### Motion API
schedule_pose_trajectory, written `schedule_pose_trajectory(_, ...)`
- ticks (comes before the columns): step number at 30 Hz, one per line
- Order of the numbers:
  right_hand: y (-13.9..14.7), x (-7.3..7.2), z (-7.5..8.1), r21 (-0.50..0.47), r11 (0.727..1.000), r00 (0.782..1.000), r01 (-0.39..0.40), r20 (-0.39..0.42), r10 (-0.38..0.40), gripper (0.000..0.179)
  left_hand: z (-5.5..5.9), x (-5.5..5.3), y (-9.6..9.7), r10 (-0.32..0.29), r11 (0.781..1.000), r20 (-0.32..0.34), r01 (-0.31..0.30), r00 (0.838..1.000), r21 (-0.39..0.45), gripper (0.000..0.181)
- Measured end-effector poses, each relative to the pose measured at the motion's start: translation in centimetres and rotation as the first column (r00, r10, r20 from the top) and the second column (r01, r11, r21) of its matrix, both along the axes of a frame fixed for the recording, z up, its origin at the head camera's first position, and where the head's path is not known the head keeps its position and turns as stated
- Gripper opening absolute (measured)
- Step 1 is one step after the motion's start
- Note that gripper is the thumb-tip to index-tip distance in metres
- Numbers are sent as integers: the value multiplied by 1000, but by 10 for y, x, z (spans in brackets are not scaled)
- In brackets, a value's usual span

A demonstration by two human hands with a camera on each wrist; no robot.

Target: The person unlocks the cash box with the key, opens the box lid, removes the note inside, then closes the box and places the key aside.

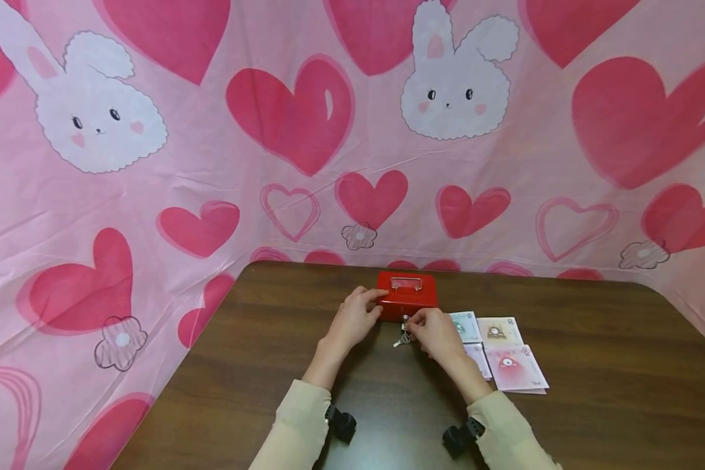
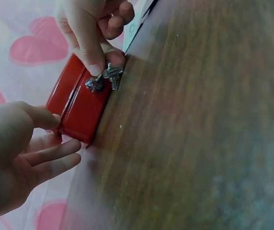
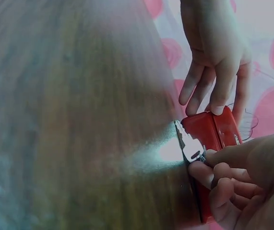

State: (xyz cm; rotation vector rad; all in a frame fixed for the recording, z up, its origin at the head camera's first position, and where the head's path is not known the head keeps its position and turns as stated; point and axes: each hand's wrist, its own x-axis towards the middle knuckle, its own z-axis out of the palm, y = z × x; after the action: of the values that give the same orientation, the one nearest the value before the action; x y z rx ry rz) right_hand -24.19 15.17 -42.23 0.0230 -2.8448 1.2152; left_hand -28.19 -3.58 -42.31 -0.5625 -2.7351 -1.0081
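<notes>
A small red cash box [image 1: 408,297] with a metal handle [image 1: 407,283] on its lid stands on the table. My left hand [image 1: 355,318] rests on its left end, straight fingers touching the lid and side; in the left wrist view the lower fingers [image 2: 55,165] stretch out past the corner. At the box's front, my right hand [image 1: 437,333] pinches a key at the round lock [image 2: 94,85] between thumb and index finger. The key's shaft is hidden. From the same ring hangs another key [image 3: 190,143], its blade pointing away from the fingers.
Right of the box, partly behind my right hand, lie several paper play notes: a blue-green one [image 1: 467,326], a yellowish one [image 1: 499,331] and a pink stack [image 1: 514,367]. The brown wooden table [image 1: 258,365] ends at a pink heart-patterned cloth [image 1: 305,215].
</notes>
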Motion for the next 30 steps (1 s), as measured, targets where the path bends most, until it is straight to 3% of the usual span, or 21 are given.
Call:
schedule_pose_trajectory(7, 1, 2, -2, -4, 1000, 997, -31, 71, 31, 18, 0, 1, -1, -2, 1000, 16, 2, 1000, 14, 35)
schedule_pose_trajectory(30, -3, 2, -6, -78, 997, 996, -19, 83, 26, 19, -1, 1, 2, 18, 1000, 10, -18, 1000, 21, 33)
